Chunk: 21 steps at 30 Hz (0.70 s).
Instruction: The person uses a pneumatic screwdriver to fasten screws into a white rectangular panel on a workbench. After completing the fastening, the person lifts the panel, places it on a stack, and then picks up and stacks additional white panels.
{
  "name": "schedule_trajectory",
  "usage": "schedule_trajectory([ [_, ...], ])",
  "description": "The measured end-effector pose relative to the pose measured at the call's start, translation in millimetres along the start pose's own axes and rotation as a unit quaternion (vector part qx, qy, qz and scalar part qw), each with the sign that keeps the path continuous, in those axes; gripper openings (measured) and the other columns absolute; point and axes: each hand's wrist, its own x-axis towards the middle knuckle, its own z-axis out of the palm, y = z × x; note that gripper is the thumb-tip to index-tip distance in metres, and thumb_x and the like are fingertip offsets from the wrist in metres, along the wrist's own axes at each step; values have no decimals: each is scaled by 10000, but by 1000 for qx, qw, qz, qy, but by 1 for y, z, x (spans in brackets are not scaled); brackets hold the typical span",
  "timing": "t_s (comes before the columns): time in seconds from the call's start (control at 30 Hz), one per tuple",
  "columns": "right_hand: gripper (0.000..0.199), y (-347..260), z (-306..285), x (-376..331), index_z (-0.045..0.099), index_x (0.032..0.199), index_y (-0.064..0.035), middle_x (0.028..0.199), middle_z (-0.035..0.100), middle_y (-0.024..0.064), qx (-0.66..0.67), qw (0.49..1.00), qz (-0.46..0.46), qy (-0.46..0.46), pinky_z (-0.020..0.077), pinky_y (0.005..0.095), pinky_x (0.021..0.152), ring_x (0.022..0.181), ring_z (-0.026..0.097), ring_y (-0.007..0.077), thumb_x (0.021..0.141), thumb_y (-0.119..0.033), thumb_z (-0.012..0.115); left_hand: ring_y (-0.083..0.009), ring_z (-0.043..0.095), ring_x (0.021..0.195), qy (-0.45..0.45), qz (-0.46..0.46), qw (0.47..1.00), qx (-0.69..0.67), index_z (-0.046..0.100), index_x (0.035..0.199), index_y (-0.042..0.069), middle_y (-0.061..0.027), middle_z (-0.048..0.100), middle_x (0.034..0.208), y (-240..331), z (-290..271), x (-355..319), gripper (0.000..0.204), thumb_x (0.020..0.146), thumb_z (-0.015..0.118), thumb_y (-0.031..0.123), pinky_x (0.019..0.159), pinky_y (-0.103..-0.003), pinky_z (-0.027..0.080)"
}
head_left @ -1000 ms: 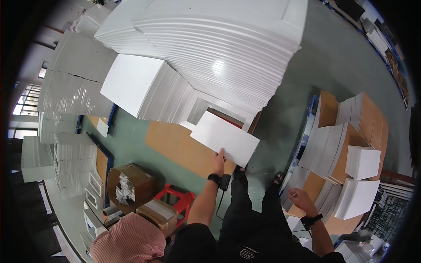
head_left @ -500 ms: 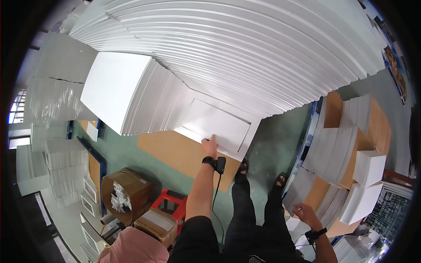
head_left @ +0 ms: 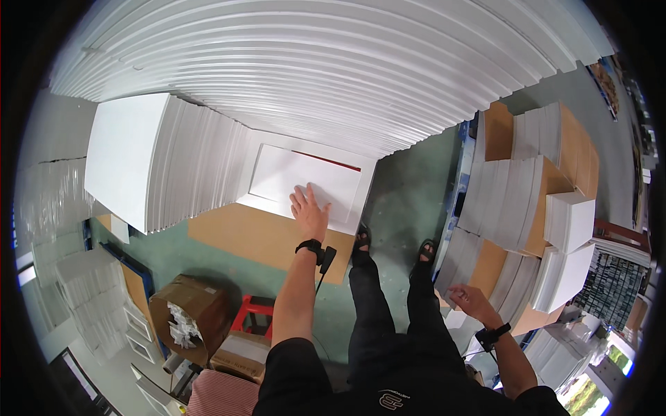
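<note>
My left hand (head_left: 310, 211) lies open, fingers spread, on a white flat panel (head_left: 288, 177). The panel sits inside a white rectangular frame (head_left: 359, 216) at the foot of the stacked white boards. A thin dark red gap shows along part of the panel's far edge. My right hand (head_left: 472, 302) hangs off to the right, close to piles of white-and-brown boards, its fingers curled in with nothing seen in them. Both wrists wear a black band, and the left band carries a small black device (head_left: 327, 260) with a cable.
Ahead rises a tall stack of white boards (head_left: 291, 76), with a lower white stack (head_left: 128, 159) at left. Brown-edged board piles (head_left: 510, 194) stand on the right. Near left are an open carton (head_left: 191, 312), a red stool (head_left: 251, 312) and a brown sheet (head_left: 263, 243) on the green floor.
My left hand has gone from a finger at the panel's near edge to spread fingers lying on the panel. The dark gap on the right side has closed. The whole view has shifted.
</note>
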Motion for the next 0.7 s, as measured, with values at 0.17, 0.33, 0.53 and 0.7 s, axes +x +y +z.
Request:
schedule_trajectory([
  [0.17, 358, 7, -3, -1, 682, 1249, -22, 977, 741, 105, 2, 1000, 4, 5, 546, 327, 824, 874, 688, 173, 989, -267, 686, -495, 255, 1482, -32, -17, 999, 13, 275, 1611, 172, -248, 240, 1641, 6, 7, 13, 958, 843, 824, 337, 1170, -565, 321],
  [0.33, 332, 14, -9, -5, 695, 1211, -15, 986, 755, 142, 7, 1000, 24, 16, 557, 343, 833, 900, 729, 232, 958, -230, 687, -511, 252, 1477, -59, -22, 998, 15, 288, 1599, 140, -262, 224, 1635, 8, -4, 14, 924, 853, 807, 305, 1164, -592, 331],
  [0.53, 321, 72, -7, -8, 697, 1220, -21, 955, 751, 107, 25, 998, 42, 36, 555, 322, 779, 838, 700, 181, 953, -199, 715, -535, 234, 1470, -80, -50, 995, 20, 294, 1583, 132, -255, 212, 1632, 10, -14, 20, 942, 814, 816, 279, 1150, -598, 350],
  [0.7, 303, 79, -5, -23, 724, 1149, -24, 997, 753, 164, 4, 998, 20, 61, 555, 357, 815, 910, 729, 286, 952, -248, 675, -543, 261, 1448, -92, -19, 995, 32, 294, 1584, 128, -269, 213, 1629, 8, -2, 37, 977, 790, 825, 331, 1138, -608, 367],
])
